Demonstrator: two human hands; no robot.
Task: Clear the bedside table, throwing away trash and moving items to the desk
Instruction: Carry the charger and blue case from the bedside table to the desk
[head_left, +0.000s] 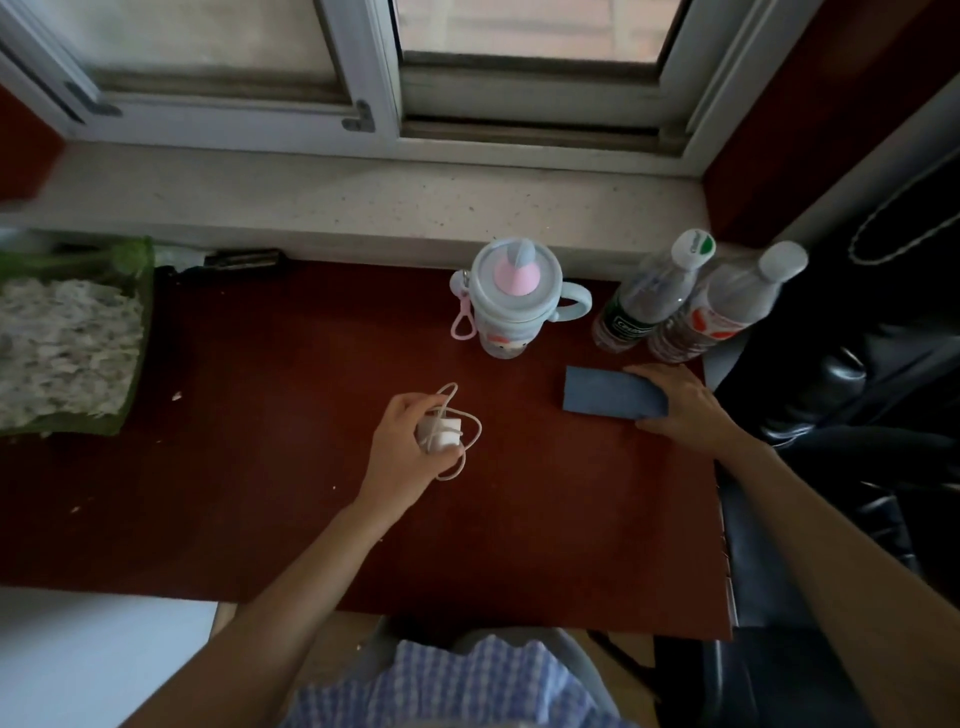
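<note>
1. A person leaned over a dark red desk (291, 509) below a window, both bare arms stretched out across its top.
2. The left hand (402, 449) was closed around a white charger (441, 430), its thin white cable (470, 423) looped loosely about the block and spilling to the right of the fingers; the charger sat low over the desk's middle, though whether it touched the wood could not be told.
3. The right hand (683, 408) lay curled over the right end of a flat blue case (613, 392), thumb on its near edge and fingers on its far edge, so it appeared to hold the case against the desk.
4. The blue case ran with its long axis left to right, slightly tilted, near the desk's right edge; the right hand was plainly the nearer one to it, the left hand well apart.
5. Beyond the case stood a pale blue child's cup (511, 299) with a pink spout, and to its right two plastic bottles (691, 301) touching each other in the far right corner.
6. A green basket (137, 332) of shredded white paper sat at the far left.
7. Judged from this, both items were being set down on the desk, and the next move looked like letting go.
</note>
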